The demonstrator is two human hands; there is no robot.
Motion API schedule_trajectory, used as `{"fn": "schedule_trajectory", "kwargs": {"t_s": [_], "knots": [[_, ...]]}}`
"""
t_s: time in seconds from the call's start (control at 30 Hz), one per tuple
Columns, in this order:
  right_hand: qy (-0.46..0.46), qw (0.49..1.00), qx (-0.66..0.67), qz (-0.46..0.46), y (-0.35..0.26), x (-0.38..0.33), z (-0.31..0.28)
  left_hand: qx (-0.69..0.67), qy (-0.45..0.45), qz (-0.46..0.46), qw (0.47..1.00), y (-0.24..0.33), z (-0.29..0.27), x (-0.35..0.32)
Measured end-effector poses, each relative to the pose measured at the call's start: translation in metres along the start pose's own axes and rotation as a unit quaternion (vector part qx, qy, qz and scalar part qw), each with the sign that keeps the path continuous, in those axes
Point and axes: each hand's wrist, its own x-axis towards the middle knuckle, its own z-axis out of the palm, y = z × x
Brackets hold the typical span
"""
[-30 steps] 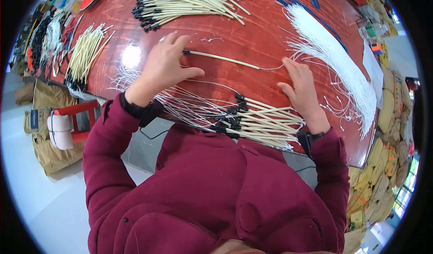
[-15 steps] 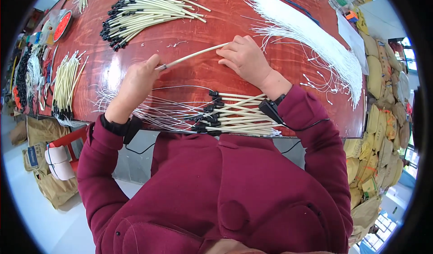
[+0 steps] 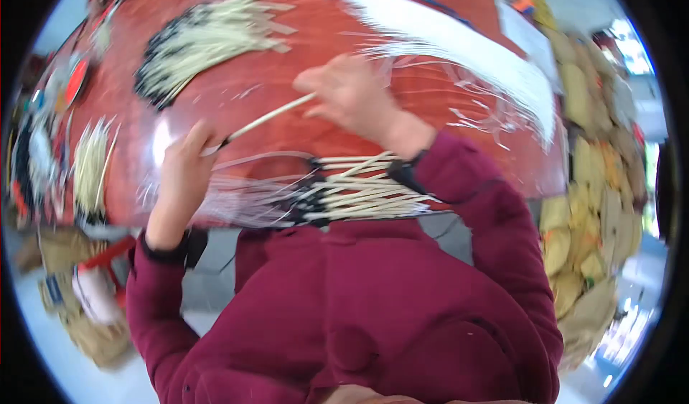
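Note:
My left hand [image 3: 184,170] grips the dark-tipped end of a thin cream tube [image 3: 273,117], over the table at left of centre. The tube slants up to the right. Its far end meets my right hand [image 3: 350,96], which is smeared by motion, so I cannot see whether its fingers close on the tube. Below the hands, along the near table edge, lies a bunch of cream tubes with black ends [image 3: 366,188]. Thin white cords [image 3: 244,197] run from those black ends to the left, under my left wrist.
Another pile of black-ended cream tubes [image 3: 215,38] lies at the far left of the red table [image 3: 287,135]. A thick bundle of white cords [image 3: 459,48] stretches along the right. A smaller tube bundle [image 3: 91,163] sits at the left edge. Stacked sacks [image 3: 592,167] stand beyond the right side.
The view has shifted and blurred. My right hand has moved left and slightly down in the picture, nearer my left hand. The tube now slants more steeply, with my left hand lower on its dark-tipped end.

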Motion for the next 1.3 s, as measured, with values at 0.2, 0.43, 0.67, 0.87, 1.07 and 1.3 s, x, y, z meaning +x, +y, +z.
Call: {"fn": "schedule_trajectory", "kwargs": {"t_s": [0.2,0.43,0.67,0.87,1.07,1.3], "knots": [[-0.042,0.998,-0.041,-0.038,-0.006,0.006,0.019,-0.042,0.000,0.020,0.999,-0.009,-0.011,-0.013],[0.031,0.990,-0.105,-0.086,-0.003,0.036,0.007,-0.095,0.206,-0.115,0.967,-0.071,-0.031,-0.001],[0.097,0.979,-0.127,-0.126,0.001,0.086,-0.052,0.119,0.273,-0.046,0.953,-0.214,-0.077,0.011],[0.070,0.984,-0.141,-0.085,-0.002,0.041,-0.109,0.141,0.236,-0.157,0.949,-0.187,-0.068,0.028],[0.011,0.992,-0.126,0.003,-0.004,-0.030,-0.136,0.163,0.224,-0.058,0.959,-0.173,-0.060,-0.003],[-0.119,0.977,-0.177,0.025,-0.006,-0.047,-0.140,0.371,0.139,-0.005,0.918,-0.333,-0.063,-0.024]]}}
